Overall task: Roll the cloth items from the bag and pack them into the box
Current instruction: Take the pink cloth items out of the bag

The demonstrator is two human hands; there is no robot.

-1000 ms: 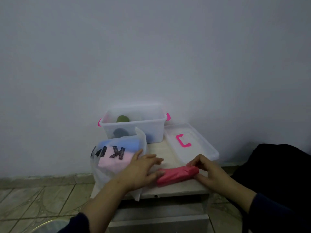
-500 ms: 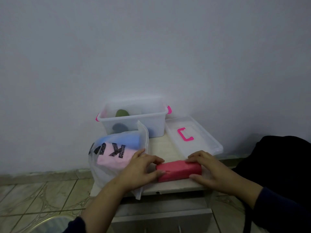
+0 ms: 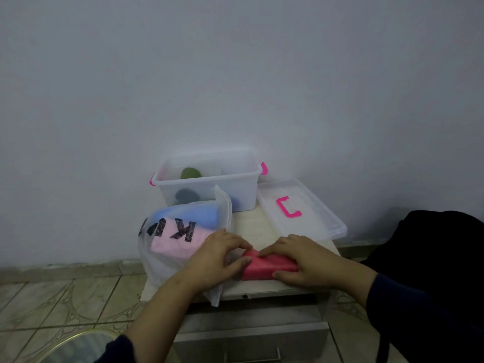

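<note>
Red cloth (image 3: 264, 268): we see one, rolled, long axis running left to right along the cabinet top's (image 3: 251, 224) front edge.
Left hand (image 3: 217, 258): fingers curled over the roll's left end, thumb pressing its front.
Right hand (image 3: 303, 260): wrapped over the right end, gripping.
Bag (image 3: 167, 247): one, front-left corner, blue and pink cloths inside.
Box (image 3: 209, 184): one, back edge, two dark rolls inside.
Lid (image 3: 309, 218): one, right edge.

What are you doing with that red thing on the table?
A person is rolling up a red cloth near the table's front edge. The left hand and the right hand both grip it. The bag beside it holds pink and blue cloths. The clear box behind already has some rolls inside, its lid off.
</note>
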